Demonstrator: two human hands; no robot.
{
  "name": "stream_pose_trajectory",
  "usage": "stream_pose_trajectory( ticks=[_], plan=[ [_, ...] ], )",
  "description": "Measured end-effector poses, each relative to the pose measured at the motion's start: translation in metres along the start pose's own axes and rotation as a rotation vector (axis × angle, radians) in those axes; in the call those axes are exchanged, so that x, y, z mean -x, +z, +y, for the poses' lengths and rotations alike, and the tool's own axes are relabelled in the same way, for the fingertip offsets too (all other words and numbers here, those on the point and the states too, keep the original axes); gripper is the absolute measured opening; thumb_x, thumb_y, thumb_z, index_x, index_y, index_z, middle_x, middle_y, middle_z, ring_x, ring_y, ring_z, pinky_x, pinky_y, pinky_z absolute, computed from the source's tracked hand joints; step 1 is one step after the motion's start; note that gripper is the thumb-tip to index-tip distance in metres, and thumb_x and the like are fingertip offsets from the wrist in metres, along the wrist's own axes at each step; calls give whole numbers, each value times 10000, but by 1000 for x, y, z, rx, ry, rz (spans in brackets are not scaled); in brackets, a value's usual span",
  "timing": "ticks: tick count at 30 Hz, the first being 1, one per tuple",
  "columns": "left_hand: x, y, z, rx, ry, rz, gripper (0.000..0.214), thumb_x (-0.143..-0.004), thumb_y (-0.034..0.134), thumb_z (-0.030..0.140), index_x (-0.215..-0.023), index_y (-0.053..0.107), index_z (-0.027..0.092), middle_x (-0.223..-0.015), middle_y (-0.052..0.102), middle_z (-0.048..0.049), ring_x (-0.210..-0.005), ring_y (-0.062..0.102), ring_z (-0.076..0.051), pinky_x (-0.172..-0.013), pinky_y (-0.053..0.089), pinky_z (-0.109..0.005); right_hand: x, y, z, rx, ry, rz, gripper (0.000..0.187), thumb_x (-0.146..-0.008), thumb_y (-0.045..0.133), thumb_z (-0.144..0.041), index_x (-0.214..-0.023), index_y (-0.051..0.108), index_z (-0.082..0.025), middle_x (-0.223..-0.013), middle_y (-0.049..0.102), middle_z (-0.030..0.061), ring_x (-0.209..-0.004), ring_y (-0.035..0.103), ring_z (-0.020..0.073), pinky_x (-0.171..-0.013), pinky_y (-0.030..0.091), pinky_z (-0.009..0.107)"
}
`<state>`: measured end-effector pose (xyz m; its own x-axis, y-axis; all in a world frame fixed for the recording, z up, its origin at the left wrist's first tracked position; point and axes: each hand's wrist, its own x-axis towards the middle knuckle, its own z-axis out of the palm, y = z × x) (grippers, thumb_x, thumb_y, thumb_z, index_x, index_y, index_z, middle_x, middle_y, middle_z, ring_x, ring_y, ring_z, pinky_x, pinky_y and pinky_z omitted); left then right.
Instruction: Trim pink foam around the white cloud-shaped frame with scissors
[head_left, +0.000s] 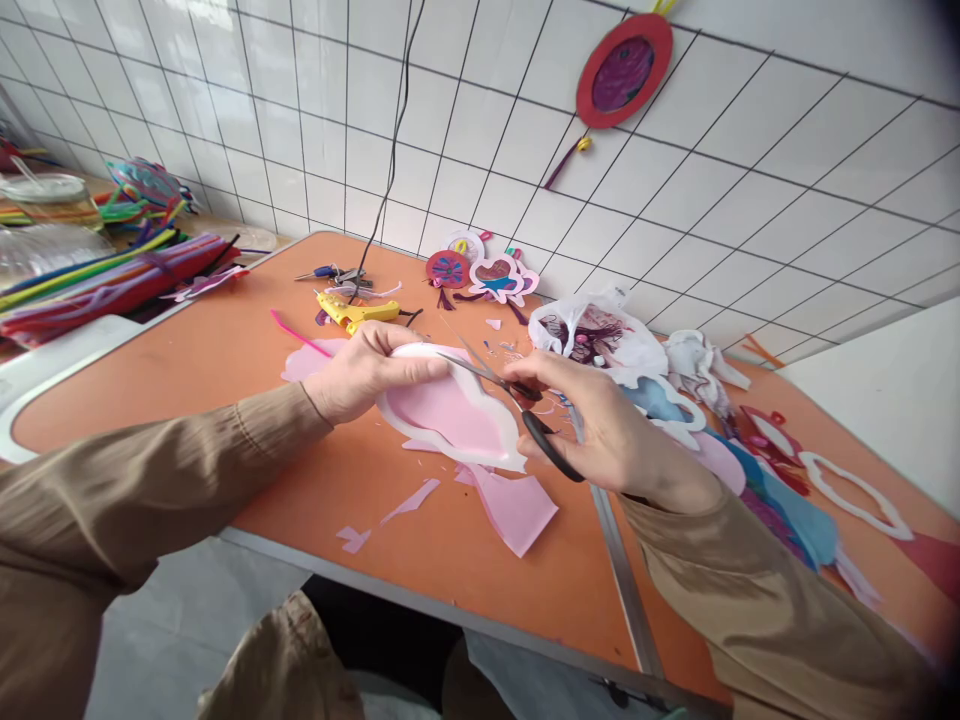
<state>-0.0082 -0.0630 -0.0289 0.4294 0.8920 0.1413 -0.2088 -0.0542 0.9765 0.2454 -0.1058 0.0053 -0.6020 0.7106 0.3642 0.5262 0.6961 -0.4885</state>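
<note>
My left hand (pixel 375 370) pinches the upper left rim of a wavy-edged craft cutout (pixel 469 412), which has a white border around a pink middle. In my right hand (pixel 600 420) is a pair of scissors (pixel 551 445) with black handles, the fingers through the loops. Its blades are parted, and one lies against the cutout's upper edge, just right of my left thumb. Below the cutout a larger pink scrap (pixel 517 505) and small pink offcuts (pixel 412 500) lie on the orange table (pixel 300 520).
A yellow glue gun (pixel 356 312) with a cord lies behind my left hand. Finished ornaments (pixel 495 278) lean near the tiled wall. Right of them are a white plastic bag (pixel 637 345) and several cutouts. Bundled pipe cleaners (pixel 127 285) lie at far left.
</note>
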Motion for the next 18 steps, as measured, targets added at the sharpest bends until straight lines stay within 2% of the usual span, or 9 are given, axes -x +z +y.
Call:
stream_pose_trajectory(
  ticks=[4, 6, 10, 18],
  plan=[
    [2, -1, -1, -40, 65, -80, 254, -667, 930, 402, -814, 870, 204, -757, 802, -47, -599, 661, -126, -537, 499, -193, 0, -4, -4, 87, -31, -18, 287, -793, 664, -189, -1066, 581, -228, -858, 550, 3, -761, 513, 165, -719, 445, 330],
    [3, 0, -1, -69, 89, -82, 217, -695, 917, 378, -823, 872, 210, -765, 805, -46, -601, 655, -122, -531, 488, -187, 0, -3, -5, 87, -46, -15, 273, -793, 666, -183, -1050, 585, -221, -843, 561, 2, -750, 516, 162, -708, 445, 323],
    [2, 0, -1, -46, 90, -69, 210, -703, 912, 391, -809, 871, 215, -703, 784, -31, -573, 638, -115, -519, 486, -186, -1, -2, -8, 46, -49, -7, 234, -808, 669, -181, -1027, 593, -219, -802, 582, -4, -722, 525, 156, -679, 450, 303],
    [1, -3, -6, -74, 74, -31, 269, -683, 917, 455, -797, 864, 217, -721, 785, -27, -592, 659, -125, -519, 507, -192, -2, -1, -11, 48, -36, 4, 160, -855, 654, -192, -1005, 603, -217, -772, 606, -6, -710, 519, 156, -664, 446, 298]
  ],
)
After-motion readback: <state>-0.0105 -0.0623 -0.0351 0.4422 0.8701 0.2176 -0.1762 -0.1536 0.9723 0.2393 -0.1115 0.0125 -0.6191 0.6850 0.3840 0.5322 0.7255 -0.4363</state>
